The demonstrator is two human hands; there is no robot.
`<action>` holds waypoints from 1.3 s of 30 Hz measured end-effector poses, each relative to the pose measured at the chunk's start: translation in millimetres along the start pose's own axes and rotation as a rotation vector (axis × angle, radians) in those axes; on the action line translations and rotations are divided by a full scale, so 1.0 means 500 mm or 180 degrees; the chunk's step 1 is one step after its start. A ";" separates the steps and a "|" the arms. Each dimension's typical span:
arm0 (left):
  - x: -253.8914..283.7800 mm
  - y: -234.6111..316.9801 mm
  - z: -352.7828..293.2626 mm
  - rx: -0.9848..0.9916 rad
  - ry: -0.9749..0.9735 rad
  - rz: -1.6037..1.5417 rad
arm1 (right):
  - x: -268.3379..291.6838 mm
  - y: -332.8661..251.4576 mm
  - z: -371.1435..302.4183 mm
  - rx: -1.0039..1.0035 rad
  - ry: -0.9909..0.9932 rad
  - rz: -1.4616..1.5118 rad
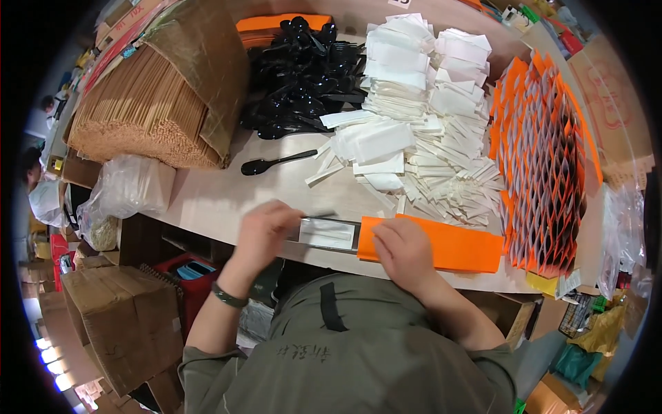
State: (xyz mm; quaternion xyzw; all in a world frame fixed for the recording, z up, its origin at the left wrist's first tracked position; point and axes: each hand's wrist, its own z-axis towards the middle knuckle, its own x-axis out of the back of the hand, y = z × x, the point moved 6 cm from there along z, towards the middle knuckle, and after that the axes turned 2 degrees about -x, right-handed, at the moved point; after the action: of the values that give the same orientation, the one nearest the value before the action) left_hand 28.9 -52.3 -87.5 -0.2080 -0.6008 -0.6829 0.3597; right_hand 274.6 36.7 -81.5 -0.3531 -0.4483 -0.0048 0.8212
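Observation:
My left hand (265, 231) grips the end of a white napkin set (329, 233) that sticks out of an orange paper sleeve (448, 245). My right hand (403, 250) presses on the sleeve's open left end at the table's front edge. A single black plastic spoon (276, 163) lies on the table beyond my left hand. Behind it sits a heap of black plastic cutlery (303, 76), and to its right a pile of white folded napkins and wrapped picks (420, 131).
A fanned stack of orange sleeves (545, 159) stands at the right. A big bundle of wooden chopsticks (145, 110) in brown paper lies at the left, with a clear plastic bag (127, 190) beside it. Cardboard boxes (117, 324) and a red crate (186, 272) stand below the table.

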 end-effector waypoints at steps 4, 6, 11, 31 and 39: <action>-0.074 0.077 0.012 -0.0623 -0.0380 0.0484 | -0.059 -0.071 0.009 0.1205 -0.0189 -0.0281; -0.019 0.087 0.044 -0.0741 -0.0130 0.0658 | -0.100 -0.051 -0.001 0.1146 -0.0588 -0.0596; 0.383 0.061 0.182 -0.0506 0.1849 0.2091 | -0.085 -0.043 0.010 0.1345 -0.0593 -0.0779; 0.365 -0.175 -0.059 0.1309 0.2822 -0.1353 | -0.032 0.013 -0.015 0.0180 -0.0574 -0.0158; 0.061 -0.089 0.002 0.1422 -0.0889 -0.0815 | -0.032 0.028 -0.017 0.0396 -0.0902 -0.0576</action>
State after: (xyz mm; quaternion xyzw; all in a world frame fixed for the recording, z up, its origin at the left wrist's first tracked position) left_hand -24.2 -57.7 -95.1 -0.1381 -0.8014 -0.5383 0.2213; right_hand 276.1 37.2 -104.4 -0.2570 -0.5889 -0.0011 0.7662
